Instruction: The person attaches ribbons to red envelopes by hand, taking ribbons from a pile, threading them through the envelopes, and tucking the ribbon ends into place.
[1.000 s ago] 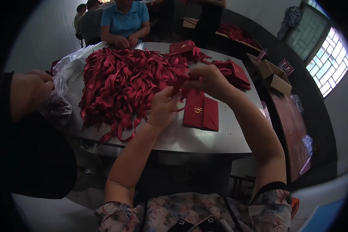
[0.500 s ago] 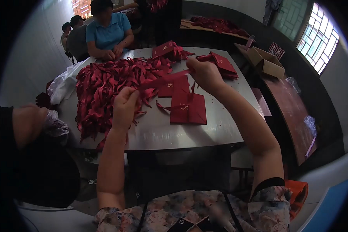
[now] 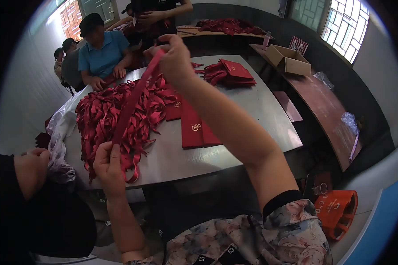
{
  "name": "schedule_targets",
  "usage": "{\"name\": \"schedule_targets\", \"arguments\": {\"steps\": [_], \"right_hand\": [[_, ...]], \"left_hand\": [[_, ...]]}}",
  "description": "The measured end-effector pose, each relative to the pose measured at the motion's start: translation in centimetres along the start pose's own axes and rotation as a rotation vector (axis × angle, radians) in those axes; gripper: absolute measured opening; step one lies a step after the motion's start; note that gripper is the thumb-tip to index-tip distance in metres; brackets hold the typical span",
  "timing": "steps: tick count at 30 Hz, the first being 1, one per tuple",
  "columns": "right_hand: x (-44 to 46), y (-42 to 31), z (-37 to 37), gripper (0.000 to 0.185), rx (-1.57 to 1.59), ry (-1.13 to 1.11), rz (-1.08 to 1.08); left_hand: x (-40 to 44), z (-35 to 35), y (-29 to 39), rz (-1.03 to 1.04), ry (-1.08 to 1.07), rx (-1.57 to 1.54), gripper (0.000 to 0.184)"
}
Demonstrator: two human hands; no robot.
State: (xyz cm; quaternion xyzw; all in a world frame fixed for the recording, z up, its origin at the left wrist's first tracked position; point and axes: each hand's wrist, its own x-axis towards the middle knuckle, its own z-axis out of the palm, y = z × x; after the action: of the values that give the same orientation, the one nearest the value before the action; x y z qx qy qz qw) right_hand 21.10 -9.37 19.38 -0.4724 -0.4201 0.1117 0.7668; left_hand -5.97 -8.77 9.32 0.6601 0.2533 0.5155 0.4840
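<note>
A dark red ribbon [image 3: 135,100] stretches slantwise between my two hands above the table. Its lower end is pinched between the thumb and fingers of my left hand [image 3: 109,167], near the table's front edge. My right hand [image 3: 176,62], raised at the far side, grips the upper end. Under the ribbon spreads a big heap of loose red ribbons [image 3: 99,108]. Red paper bags with gold print lie to the right of the heap, one front bag [image 3: 192,126] partly hidden by my right forearm, and another bag [image 3: 173,111] behind it.
Stacked red bags [image 3: 241,75] sit at the table's [image 3: 269,126] far right. A person in blue [image 3: 102,55] works across from me; another person's hand [image 3: 33,170] is at left. Right stands a bench with a cardboard box [image 3: 292,61]; an orange bag [image 3: 338,214] is below.
My right hand has risen and moved left, while my left hand has dropped toward the lower left. More ribbon now stretches between them, at a steeper slant. The view has shifted too.
</note>
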Motion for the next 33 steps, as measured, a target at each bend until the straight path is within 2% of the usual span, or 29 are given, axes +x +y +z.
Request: {"name": "schedule_targets", "arguments": {"steps": [2, 4, 6, 8, 11, 14, 16, 19, 22, 24, 26, 28, 29, 30, 31, 33], "right_hand": [[0.5, 0.0, -3.8, 0.028, 0.094, -0.005, -0.044], [-0.4, -2.5, -9.2, 0.022, -0.013, -0.012, -0.095], [-1.5, -4.6, -13.8, 0.020, 0.154, 0.108, -0.110], [-3.0, -5.9, -18.5, 0.018, 0.184, 0.181, -0.143], [-5.8, -7.4, -24.1, 0.015, 0.094, 0.287, -0.073], [-8.6, -8.3, -26.3, 0.014, 0.073, 0.367, -0.005], [-10.3, -8.5, -27.6, 0.012, -0.021, 0.381, 0.142], [-11.9, -8.5, -28.5, 0.016, -0.003, 0.379, 0.188], [-12.7, -7.4, -29.5, 0.021, -0.032, 0.330, 0.204], [-13.2, -6.7, -29.3, 0.022, -0.180, 0.246, 0.192], [-13.5, -5.4, -29.1, 0.022, -0.255, 0.211, 0.247], [-13.7, -3.7, -28.8, 0.019, -0.265, 0.173, 0.327], [-13.9, -2.9, -28.5, 0.019, -0.254, 0.171, 0.384], [-14.0, -2.0, -28.3, 0.018, -0.243, 0.166, 0.440], [-14.3, -1.3, -28.3, 0.016, -0.241, 0.111, 0.480], [-14.5, 0.4, -28.6, 0.016, -0.241, 0.069, 0.531]], "left_hand": [[0.6, 0.6, 0.1, -0.048, -0.061, -0.027, 0.010], [1.3, 1.9, 0.8, -0.055, -0.087, -0.080, 0.010], [2.0, 4.0, 1.9, -0.060, -0.111, -0.130, 0.012], [2.9, 7.1, 3.1, -0.089, -0.276, -0.093, 0.013], [4.9, 13.4, 2.9, -0.099, -0.547, -0.095, 0.014], [6.2, 20.8, 4.4, -0.207, -0.742, -0.126, 0.015], [7.3, 25.4, 4.2, -0.218, -0.757, -0.228, 0.016], [8.9, 30.1, 4.8, -0.342, -0.770, -0.403, 0.016], [9.2, 33.0, 4.2, -0.456, -0.656, -0.480, 0.015], [9.7, 33.9, 2.8, -0.427, -0.546, -0.428, 0.015], [10.8, 33.9, -1.1, -0.416, -0.550, -0.336, 0.018], [11.2, 33.1, -5.2, -0.249, -0.676, 0.061, 0.027], [11.3, 32.2, -7.8, -0.255, -0.672, 0.068, 0.027], [11.4, 30.8, -10.4, -0.082, -0.596, 0.183, 0.032], [11.5, 29.1, -10.4, 0.096, -0.519, 0.296, 0.037], [11.1, 24.5, -8.7, 0.064, -0.573, 0.482, 0.028]]}}
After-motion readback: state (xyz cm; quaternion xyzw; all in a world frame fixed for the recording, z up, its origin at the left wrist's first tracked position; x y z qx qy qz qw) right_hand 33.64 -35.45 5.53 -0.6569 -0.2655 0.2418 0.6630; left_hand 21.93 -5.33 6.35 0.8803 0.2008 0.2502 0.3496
